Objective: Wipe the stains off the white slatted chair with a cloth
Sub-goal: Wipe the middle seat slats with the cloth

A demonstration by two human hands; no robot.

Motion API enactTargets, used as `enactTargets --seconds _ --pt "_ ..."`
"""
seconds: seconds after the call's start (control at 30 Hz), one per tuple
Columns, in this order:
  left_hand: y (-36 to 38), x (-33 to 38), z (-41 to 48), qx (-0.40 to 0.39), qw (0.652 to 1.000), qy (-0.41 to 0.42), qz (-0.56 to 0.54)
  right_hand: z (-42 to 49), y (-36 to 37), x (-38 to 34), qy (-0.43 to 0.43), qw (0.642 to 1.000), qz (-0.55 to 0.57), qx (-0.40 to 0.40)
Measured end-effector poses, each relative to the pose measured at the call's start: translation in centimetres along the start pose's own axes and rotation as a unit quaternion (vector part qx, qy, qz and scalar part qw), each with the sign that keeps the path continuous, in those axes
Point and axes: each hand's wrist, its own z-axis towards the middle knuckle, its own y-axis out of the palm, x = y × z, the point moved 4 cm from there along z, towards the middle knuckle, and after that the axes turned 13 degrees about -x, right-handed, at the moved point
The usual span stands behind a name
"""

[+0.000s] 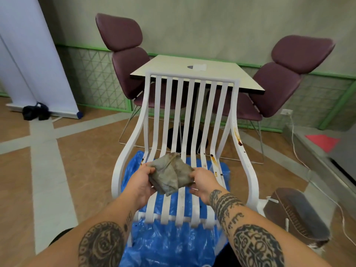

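Note:
The white slatted chair point(194, 116) stands in front of me, its back toward a table. Brown stains point(214, 160) run down a right seat slat, and more brown drips point(238, 139) mark the right armrest. A small stain sits at the left rear of the seat. A folded grey cloth point(171, 175), soiled brown at its top edge, is held above the seat between both hands. My left hand point(141, 179) grips its left side and my right hand point(204, 182) grips its right side.
A blue plastic sheet point(169, 245) lies under the chair. Behind it is a square table point(215, 78) with two purple chairs point(123, 54) point(287, 78). A brown fan-like device point(296, 214) and white cable lie on the right floor. A black bag point(35, 111) sits at left.

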Motion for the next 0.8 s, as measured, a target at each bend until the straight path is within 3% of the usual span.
enactTargets --seconds 0.07,0.17,0.27,0.47,0.57,0.67,0.8 --pt "0.6 0.8 -0.1 0.001 0.999 0.014 0.033 -0.2 0.2 -0.4 0.004 0.993 -0.113 0.013" --pt "2.0 2.0 -0.6 -0.040 0.987 0.016 0.153 -1.0 1.1 -1.8 -0.101 0.991 -0.090 0.012" --pt "2.9 2.4 -0.7 -0.072 0.970 0.005 0.232 -0.7 2.2 -2.7 -0.174 0.966 -0.191 -0.026" --pt "2.2 2.3 -0.5 -0.070 0.970 -0.003 0.232 -0.5 1.9 -1.7 -0.156 0.904 -0.398 -0.014" --pt "1.3 0.9 0.2 -0.067 0.965 -0.012 0.255 -0.6 1.6 0.0 -0.135 0.951 -0.274 -0.053" --pt "0.9 -1.1 1.0 -0.082 0.949 -0.008 0.303 -0.2 0.6 1.5 -0.121 0.985 -0.118 -0.043" --pt "1.6 -3.3 2.5 -0.055 0.958 -0.007 0.280 0.2 -1.4 3.1 -0.082 0.989 -0.123 -0.015"
